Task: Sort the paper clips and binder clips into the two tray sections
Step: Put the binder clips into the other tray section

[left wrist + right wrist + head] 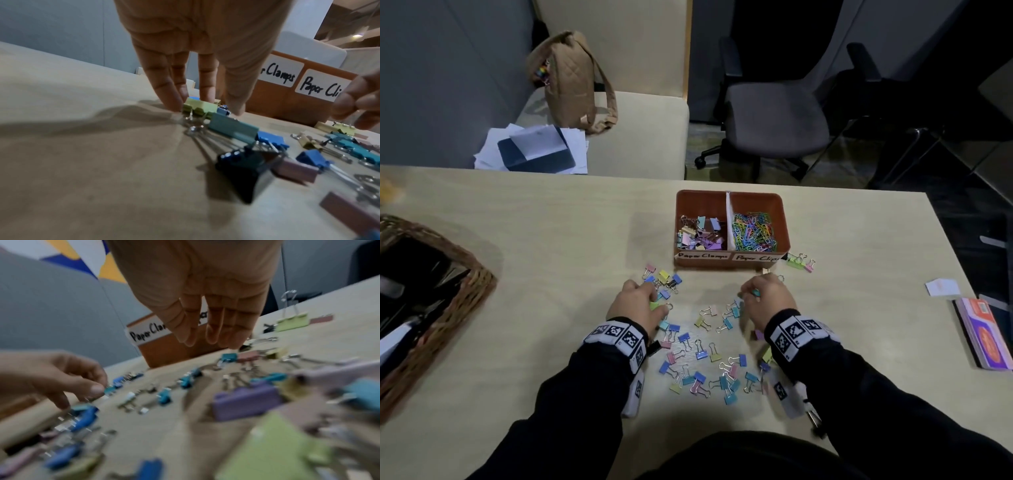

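An orange tray (786,236) stands mid-table, labelled "Paper Clamps" on the left and "Paper Clips" on the right. Its left section holds binder clips (698,233) and its right section holds coloured paper clips (753,231). Many pastel binder clips (705,356) lie scattered in front of it. My left hand (654,298) (207,100) reaches down and pinches a green binder clip (199,106) between fingertips and thumb. My right hand (753,291) (205,339) hovers with fingers hanging together, empty, just above a teal binder clip (229,357). The right wrist view is blurred.
A few binder clips (799,262) lie just right of the tray. A wicker basket (448,274) sits at the left edge. A small white paper (941,286) and a stack of booklets (983,332) lie at the right. Chairs stand beyond the far edge.
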A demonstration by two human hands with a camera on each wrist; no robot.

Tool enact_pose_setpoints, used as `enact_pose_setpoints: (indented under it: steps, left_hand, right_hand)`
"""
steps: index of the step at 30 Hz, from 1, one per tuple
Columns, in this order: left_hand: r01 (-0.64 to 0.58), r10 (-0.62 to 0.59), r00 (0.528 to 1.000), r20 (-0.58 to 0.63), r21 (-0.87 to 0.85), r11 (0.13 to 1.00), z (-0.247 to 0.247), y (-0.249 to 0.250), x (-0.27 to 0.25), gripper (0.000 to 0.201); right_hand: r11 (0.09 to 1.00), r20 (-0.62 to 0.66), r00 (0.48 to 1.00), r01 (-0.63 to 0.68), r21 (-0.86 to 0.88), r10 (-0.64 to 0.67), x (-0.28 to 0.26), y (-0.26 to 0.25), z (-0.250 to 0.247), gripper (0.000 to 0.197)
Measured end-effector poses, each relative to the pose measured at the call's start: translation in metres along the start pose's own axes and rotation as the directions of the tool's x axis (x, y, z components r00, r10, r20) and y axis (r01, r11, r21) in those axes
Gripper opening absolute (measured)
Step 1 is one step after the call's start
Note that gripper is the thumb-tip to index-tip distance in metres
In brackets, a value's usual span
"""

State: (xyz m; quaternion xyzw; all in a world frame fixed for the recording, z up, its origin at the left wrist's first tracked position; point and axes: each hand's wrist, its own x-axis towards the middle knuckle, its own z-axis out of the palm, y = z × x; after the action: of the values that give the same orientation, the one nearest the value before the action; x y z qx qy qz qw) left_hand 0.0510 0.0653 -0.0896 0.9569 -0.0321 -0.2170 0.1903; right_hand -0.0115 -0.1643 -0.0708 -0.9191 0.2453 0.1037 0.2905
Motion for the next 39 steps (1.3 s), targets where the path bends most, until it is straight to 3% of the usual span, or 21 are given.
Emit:
enact_pose_setpoints:
  steps: [3, 7, 13, 16, 21, 26, 30, 34, 37, 39]
  left_hand:
    - [0.006, -0.006, 1.000, -0.001, -0.007, 1.000, 0.003, 0.004, 0.000, 0.017]
    - [0.019, -0.019, 1.000, -0.003, -0.086, 0.996, 0.003, 0.009, -0.004, 0.021]
    - [-0.249, 0.199, 0.961, -0.191, -0.289, 0.924, -0.026, 0.034, -0.015, 0.006]
    - [-0.327, 0.236, 0.931, -0.278, -0.350, 0.878, -0.051, 0.061, -0.012, 0.010]
    - [-0.347, 0.197, 0.910, -0.365, -0.408, 0.844, -0.070, 0.085, 0.011, 0.017]
    - [-0.295, 0.171, 0.929, -0.328, -0.378, 0.878, -0.063, 0.063, 0.006, 0.029]
    - [-0.147, 0.098, 0.983, -0.156, -0.340, 0.929, -0.041, 0.023, -0.006, 0.019]
    - [-0.094, 0.095, 0.995, -0.001, -0.173, 0.980, -0.016, 0.002, -0.021, 0.011]
    - [-0.093, 0.092, 0.992, 0.082, 0.011, 0.996, -0.001, -0.002, -0.029, 0.021]
    - [-0.060, 0.059, 0.994, 0.096, 0.012, 0.998, 0.007, -0.001, -0.032, 0.034]
  right_hand:
    - [0.991, -0.014, 1.000, -0.027, -0.133, 0.026, 0.004, 0.013, -0.004, 0.020]
    - [0.977, 0.049, 0.998, -0.031, -0.211, 0.042, 0.008, 0.020, -0.007, 0.044]
    - [0.967, 0.087, 0.995, -0.017, -0.256, 0.040, 0.012, 0.022, -0.008, 0.058]
    - [0.969, 0.110, 0.992, -0.037, -0.244, 0.065, 0.013, 0.021, -0.005, 0.047]
    - [0.974, 0.102, 0.993, -0.039, -0.221, 0.063, 0.009, 0.019, -0.006, 0.023]
    - [0.982, 0.133, 0.990, -0.016, -0.189, 0.042, 0.000, 0.010, -0.012, 0.015]
    - [0.991, 0.144, 0.989, 0.023, 0.134, -0.043, -0.010, -0.017, -0.013, 0.018]
    - [0.855, 0.168, 0.986, -0.076, 0.513, -0.014, -0.007, -0.059, -0.024, 0.016]
    - [0.810, 0.047, 0.998, 0.014, 0.586, -0.051, 0.006, -0.087, -0.035, 0.022]
    - [0.814, -0.052, 0.995, 0.104, 0.571, -0.090, 0.011, -0.098, -0.040, 0.037]
